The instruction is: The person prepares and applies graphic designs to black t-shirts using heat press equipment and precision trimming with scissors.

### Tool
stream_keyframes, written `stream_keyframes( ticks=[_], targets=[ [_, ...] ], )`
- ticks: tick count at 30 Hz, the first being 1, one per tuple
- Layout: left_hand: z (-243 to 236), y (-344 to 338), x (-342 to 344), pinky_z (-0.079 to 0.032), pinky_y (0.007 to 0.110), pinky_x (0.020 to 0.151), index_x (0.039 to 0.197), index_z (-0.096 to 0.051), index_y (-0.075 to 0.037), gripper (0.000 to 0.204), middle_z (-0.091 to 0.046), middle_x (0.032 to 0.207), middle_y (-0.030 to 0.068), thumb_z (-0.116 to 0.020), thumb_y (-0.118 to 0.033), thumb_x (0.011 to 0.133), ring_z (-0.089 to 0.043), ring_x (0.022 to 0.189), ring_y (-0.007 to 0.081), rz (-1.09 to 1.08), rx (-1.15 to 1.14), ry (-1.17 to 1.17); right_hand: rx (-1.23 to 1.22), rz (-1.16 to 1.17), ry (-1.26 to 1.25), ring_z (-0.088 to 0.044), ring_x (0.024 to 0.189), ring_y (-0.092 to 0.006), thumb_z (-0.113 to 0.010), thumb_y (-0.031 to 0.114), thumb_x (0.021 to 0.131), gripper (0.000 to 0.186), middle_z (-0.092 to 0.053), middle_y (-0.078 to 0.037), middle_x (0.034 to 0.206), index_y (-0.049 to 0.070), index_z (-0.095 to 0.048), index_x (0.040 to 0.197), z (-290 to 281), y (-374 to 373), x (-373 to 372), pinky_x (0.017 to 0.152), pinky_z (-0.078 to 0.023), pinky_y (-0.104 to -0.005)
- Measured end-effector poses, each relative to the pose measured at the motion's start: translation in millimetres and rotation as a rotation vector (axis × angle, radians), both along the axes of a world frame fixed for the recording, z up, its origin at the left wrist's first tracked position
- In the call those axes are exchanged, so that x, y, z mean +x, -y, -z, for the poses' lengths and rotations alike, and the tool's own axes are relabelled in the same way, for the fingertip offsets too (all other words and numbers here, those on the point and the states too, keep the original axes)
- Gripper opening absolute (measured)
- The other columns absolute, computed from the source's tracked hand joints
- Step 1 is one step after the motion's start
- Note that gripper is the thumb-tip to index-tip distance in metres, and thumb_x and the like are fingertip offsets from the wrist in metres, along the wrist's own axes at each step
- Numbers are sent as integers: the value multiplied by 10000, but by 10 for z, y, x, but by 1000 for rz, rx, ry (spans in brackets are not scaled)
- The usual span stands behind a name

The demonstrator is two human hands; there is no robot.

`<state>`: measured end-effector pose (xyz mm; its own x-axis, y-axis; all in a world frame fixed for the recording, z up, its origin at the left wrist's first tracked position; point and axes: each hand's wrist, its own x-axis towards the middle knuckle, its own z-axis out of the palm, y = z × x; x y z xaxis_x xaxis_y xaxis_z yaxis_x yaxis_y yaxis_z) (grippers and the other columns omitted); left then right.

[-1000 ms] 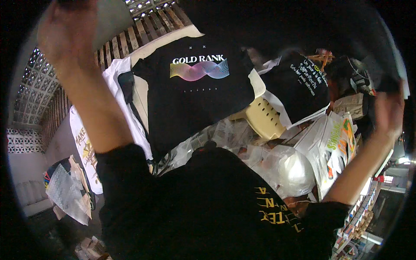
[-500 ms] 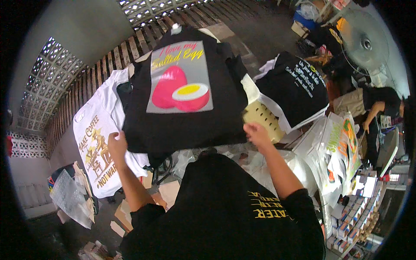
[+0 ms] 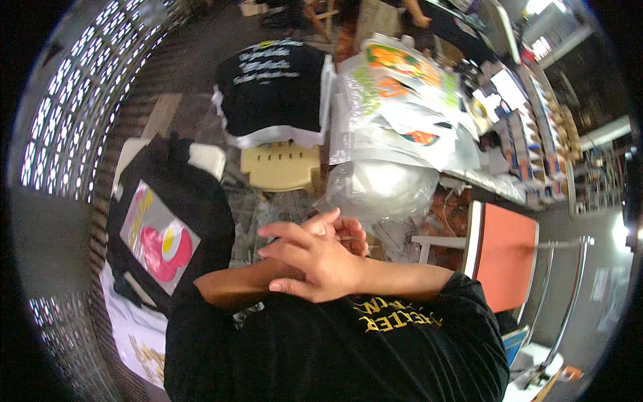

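My crossed hands are over my black shirt front. My right hand (image 3: 313, 264) is in front with fingers spread, lying across my left wrist and holding nothing. Behind it, my left hand (image 3: 340, 234) is partly hidden, its loosely bent fingers apart, nothing visible in them. To their left lies a black T-shirt (image 3: 207, 208) with a pink egg graphic (image 3: 161, 248), on a pale board (image 3: 204, 157). A white T-shirt (image 3: 134, 348) hangs beside it at lower left. Beyond my hands are a clear plastic bundle (image 3: 378, 187) and a cream plastic chair (image 3: 281, 175) under another black printed shirt (image 3: 268, 100).
Printed white sheets (image 3: 402, 100) are piled beyond the plastic. An orange panel with white edge (image 3: 506, 248) and metal rail (image 3: 566, 281) stand at right, near stacked boxes (image 3: 532, 147). A co-worker's arm (image 3: 418, 15) shows at top. A lattice wall (image 3: 63, 120) is at left.
Half a second ago both hands held the egg-print shirt by its hem; they have let go and moved down together, crossed. The view has swung right, putting that shirt at the left.
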<state>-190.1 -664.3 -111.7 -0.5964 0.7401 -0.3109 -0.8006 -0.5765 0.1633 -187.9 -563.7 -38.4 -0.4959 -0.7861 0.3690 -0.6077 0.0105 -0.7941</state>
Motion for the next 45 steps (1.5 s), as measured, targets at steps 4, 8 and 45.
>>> stream_keyframes(
  ticks=[4,8,45],
  targets=[
    [-138,-530,-40,-520,355,844,1025,-635,-80,478,-663,933,56,-463,-525,1022,-638,873,192,159,-105,-185,-51,319,-174,-688,813,-309,-720,347,890,421,-608,-145,1214,23,-616,1139,-171,-415,155,659,-574,-384],
    [-212,-905,-723,-481,332,919,992,-643,-46,395,-683,981,99,-478,-402,1042,-639,937,195,294,-197,-648,-188,566,-481,-679,775,-265,-758,291,821,307,-673,-104,1040,40,-668,973,-85,-690,-160,649,-563,-373],
    [-473,-1392,-4861,-583,415,712,1063,-664,-16,170,-728,915,147,-612,-130,948,-720,795,320,-603,-1312,-2433,-419,1501,1054,-682,836,-200,-714,156,876,152,-706,-54,952,68,-701,999,359,-3818,-3544,695,-587,-370]
  ],
)
